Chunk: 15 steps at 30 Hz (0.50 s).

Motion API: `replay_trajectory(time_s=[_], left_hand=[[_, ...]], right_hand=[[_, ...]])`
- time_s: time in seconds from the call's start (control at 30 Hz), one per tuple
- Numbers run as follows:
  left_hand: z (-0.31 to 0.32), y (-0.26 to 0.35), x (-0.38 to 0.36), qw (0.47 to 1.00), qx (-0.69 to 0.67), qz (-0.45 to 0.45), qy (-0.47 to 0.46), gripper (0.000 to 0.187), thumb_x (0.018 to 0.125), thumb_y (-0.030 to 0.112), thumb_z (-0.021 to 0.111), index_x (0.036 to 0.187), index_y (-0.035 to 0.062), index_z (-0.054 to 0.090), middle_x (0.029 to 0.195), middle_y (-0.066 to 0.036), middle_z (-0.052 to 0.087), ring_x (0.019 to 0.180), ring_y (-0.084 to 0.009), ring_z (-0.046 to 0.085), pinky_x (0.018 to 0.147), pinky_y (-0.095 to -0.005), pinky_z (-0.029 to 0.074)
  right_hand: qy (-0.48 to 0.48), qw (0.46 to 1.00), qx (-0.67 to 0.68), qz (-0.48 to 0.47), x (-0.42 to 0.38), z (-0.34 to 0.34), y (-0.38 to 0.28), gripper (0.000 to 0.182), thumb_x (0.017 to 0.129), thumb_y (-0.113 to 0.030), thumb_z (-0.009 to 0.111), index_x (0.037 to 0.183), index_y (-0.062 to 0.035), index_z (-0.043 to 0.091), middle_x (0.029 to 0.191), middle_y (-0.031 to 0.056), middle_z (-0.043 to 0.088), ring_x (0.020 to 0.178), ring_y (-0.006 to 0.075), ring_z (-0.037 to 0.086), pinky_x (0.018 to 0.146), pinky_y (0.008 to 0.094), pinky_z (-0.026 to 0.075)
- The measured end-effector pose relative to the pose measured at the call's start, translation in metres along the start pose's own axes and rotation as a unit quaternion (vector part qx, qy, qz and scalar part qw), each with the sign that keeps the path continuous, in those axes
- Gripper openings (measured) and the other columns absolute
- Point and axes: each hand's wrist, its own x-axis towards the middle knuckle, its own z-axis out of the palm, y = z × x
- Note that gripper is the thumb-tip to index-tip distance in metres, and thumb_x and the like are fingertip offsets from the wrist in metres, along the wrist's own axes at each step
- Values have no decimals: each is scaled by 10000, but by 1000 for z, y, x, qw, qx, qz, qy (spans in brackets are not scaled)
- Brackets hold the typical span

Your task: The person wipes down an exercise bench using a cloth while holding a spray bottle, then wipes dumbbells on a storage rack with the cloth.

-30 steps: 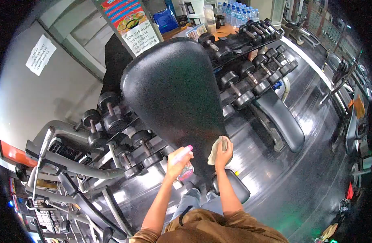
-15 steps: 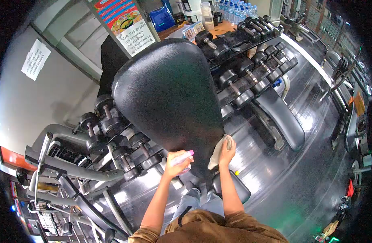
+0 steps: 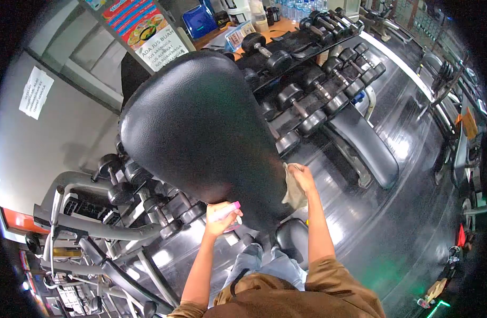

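Gym floor, dark and glossy, seen from above through a wide lens. Grey wall on the left with a white paper notice (image 3: 36,91). A dumbbell rack (image 3: 307,100) runs from upper middle toward the right, more dumbbells lower left under the pad. A flat bench (image 3: 366,144) stands right of the rack. A juice poster (image 3: 148,33) at top, counter with bottles behind it.

Big black padded backrest (image 3: 201,132) fills the centre, wide end up, narrowing toward the person. Surface looks shiny.

Right hand (image 3: 303,177) sits at the backrest's lower right edge, fingers closed around a beige cloth (image 3: 294,188). Cloth is bunched in the grip and hangs down below the hand, touching the pad's edge. Hand is on the side of the pad, not on its face.

Left hand (image 3: 219,218) is at the narrow lower end of the backrest, just left of centre, wrapped around a spray bottle (image 3: 226,212) with a pink head. Bottle top points right and slightly up, close to the pad; cannot tell if it touches. Finger on trigger: cannot tell.

The two hands are near each other, the pad's lower end between them. A small black seat pad (image 3: 292,237) lies below, by the person's knees. Brown sleeves, grey trousers at bottom.
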Motion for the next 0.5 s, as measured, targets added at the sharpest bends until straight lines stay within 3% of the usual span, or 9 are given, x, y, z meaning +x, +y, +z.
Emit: replay_trajectory(time_s=[0.07,0.13,0.17,0.27,0.3,0.4,0.5], left_hand=[[0,-7,-2,1000,-17,10,10,83,862,72,661,820,10,696,764,-60,717,562,-67,605,527,-218,496],[-3,-6,-4,1000,-4,-24,2,75,857,59,662,831,-3,693,782,-72,720,569,-71,609,537,-222,506],[-4,-7,-5,999,-22,-42,7,74,855,55,662,829,-8,692,783,-76,720,568,-71,608,535,-224,506],[-2,-1,-5,997,-26,-67,16,70,851,44,658,829,-14,691,784,-84,720,564,-71,603,530,-225,503],[-1,1,-4,997,-14,-71,22,67,849,38,655,830,-16,691,785,-87,721,560,-71,600,527,-225,500],[-1,-2,-5,996,-13,-82,29,66,848,30,648,827,-17,689,784,-89,722,548,-70,592,518,-222,493],[-2,1,-4,996,9,-85,31,61,844,21,645,819,-17,686,779,-93,721,541,-70,588,513,-219,487]], right_hand=[[-10,999,-47,13,13,-5,-6,255,864,-221,625,1044,-72,729,874,51,711,838,141,632,793,302,488],[-30,993,-102,-43,6,-1,-38,243,865,-229,632,1020,-73,736,879,54,719,850,154,645,796,315,494],[-40,991,-80,-101,6,3,-46,254,868,-245,640,1024,-67,734,900,61,728,860,170,657,800,313,497],[-46,991,-20,-123,12,9,-40,273,864,-261,658,1033,-59,729,908,67,730,859,168,659,805,307,496],[-34,995,-3,-91,7,10,-37,304,866,-300,681,1041,-54,725,919,69,733,859,161,661,804,308,499],[8,992,-12,-127,14,9,8,336,873,-344,693,1050,-60,723,916,72,729,852,148,654,799,315,501],[20,995,-60,-82,12,-4,51,370,879,-394,692,1031,-58,729,864,82,726,801,160,662,757,325,510]])
